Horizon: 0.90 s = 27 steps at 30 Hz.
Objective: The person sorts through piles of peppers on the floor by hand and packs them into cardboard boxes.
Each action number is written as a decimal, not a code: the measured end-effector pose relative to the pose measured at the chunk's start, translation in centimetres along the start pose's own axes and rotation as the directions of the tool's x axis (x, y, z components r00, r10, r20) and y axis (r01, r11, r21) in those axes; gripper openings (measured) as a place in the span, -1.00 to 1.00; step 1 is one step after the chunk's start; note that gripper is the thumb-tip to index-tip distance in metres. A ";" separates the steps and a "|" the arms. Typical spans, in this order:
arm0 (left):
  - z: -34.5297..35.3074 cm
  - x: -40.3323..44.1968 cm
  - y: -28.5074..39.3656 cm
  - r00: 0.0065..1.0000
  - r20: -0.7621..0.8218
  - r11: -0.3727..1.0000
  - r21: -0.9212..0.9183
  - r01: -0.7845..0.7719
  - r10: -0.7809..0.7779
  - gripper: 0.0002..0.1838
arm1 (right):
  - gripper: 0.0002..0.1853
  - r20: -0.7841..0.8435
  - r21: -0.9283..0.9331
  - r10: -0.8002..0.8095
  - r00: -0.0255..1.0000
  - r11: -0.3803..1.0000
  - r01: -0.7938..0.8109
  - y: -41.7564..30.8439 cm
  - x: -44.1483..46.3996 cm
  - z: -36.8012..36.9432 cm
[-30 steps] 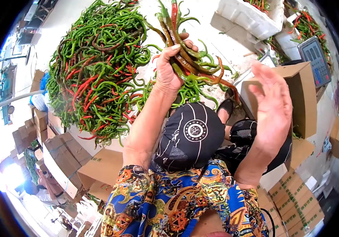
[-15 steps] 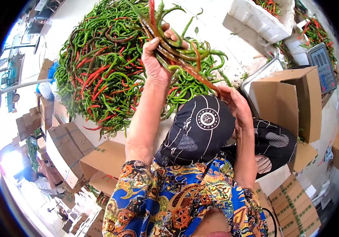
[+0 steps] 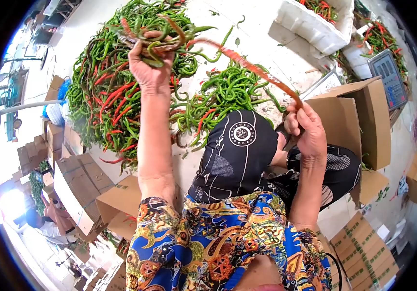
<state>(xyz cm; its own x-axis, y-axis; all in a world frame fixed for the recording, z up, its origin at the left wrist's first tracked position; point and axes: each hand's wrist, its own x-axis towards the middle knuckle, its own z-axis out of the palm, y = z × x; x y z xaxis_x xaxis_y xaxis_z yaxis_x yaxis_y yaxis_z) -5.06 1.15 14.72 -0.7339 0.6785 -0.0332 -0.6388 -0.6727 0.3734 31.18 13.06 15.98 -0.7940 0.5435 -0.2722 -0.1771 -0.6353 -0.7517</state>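
My left hand [image 3: 151, 63] is closed around a bunch of green and brownish chili peppers [image 3: 162, 44], held over the large heap. One long reddish chili pepper [image 3: 247, 63] is pinched by its lower end in my right hand [image 3: 308, 128]; its far end reaches toward the bunch. Below my left hand spreads the big pile of green and red chili peppers [image 3: 106, 92]. A smaller group of mostly green chili peppers [image 3: 228, 89] lies between my two hands on the pale floor, just beyond my knee.
An open cardboard box [image 3: 344, 116] stands at my right, near a scale display [image 3: 388, 77]. Farther back is a white foam box [image 3: 310, 29] with chili peppers in it. More cardboard boxes [image 3: 82, 182] stand at my left, where another person [image 3: 53, 220] sits.
My left hand has moved left with its bunch, over the heap. My right hand has drawn right and slightly down, pulling the long reddish chili pepper away from the bunch.
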 end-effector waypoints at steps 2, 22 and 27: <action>-0.9 0.1 1.3 0.999 -0.051 1.000 -0.016 -0.005 0.004 -0.68 | -0.67 0.013 0.068 -0.059 0.998 0.996 0.058 0.0 -0.2 -0.2; 7.9 -7.3 -9.3 0.884 0.134 0.870 0.297 0.394 -0.447 -0.38 | -0.77 0.243 -0.887 -0.486 0.839 0.240 0.396 -1.7 0.8 6.3; 7.5 -7.2 -8.9 0.895 0.105 0.874 0.290 0.390 -0.434 -0.48 | -0.76 0.406 -0.907 -0.539 0.738 -0.137 0.398 -1.2 0.8 6.3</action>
<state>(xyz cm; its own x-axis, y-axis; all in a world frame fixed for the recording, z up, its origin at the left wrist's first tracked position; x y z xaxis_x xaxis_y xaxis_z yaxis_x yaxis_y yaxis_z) 7.59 4.49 18.55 -0.3552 0.9300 -0.0947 -0.7776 -0.2378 0.5821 27.10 10.79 20.42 -0.7267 0.5210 0.4477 0.2357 0.8013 -0.5499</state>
